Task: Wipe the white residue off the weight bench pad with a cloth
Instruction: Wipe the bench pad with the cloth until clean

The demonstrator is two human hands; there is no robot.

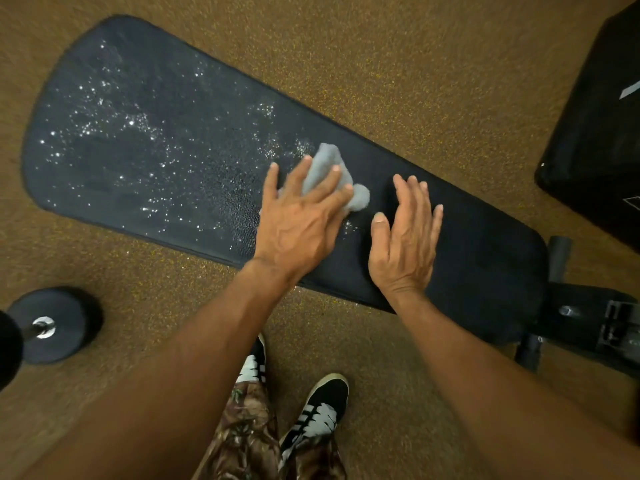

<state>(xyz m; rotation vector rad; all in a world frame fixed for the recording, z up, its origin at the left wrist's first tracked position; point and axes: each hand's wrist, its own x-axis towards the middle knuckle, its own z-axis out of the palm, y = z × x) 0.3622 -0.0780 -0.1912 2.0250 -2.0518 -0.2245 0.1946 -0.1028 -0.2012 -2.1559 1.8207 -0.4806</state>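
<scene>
A long black weight bench pad [485, 258] lies across the view, wide at the left and narrow at the right. White residue [114, 133] speckles its left and middle parts; the right part looks plain black. A grey cloth [327, 161] sits bunched on the pad's middle. My left hand [298, 216] presses flat on the cloth with straight, spread fingers. My right hand [405, 240] lies just right of the cloth with straight fingers over the bare pad, holding nothing.
A black dumbbell [48, 323] lies on the brown speckled floor [415, 81] at the lower left. The bench's metal frame [595, 323] sticks out at the right, and a second black pad [595, 126] stands at the far right. My two shoes [322, 414] are below the bench.
</scene>
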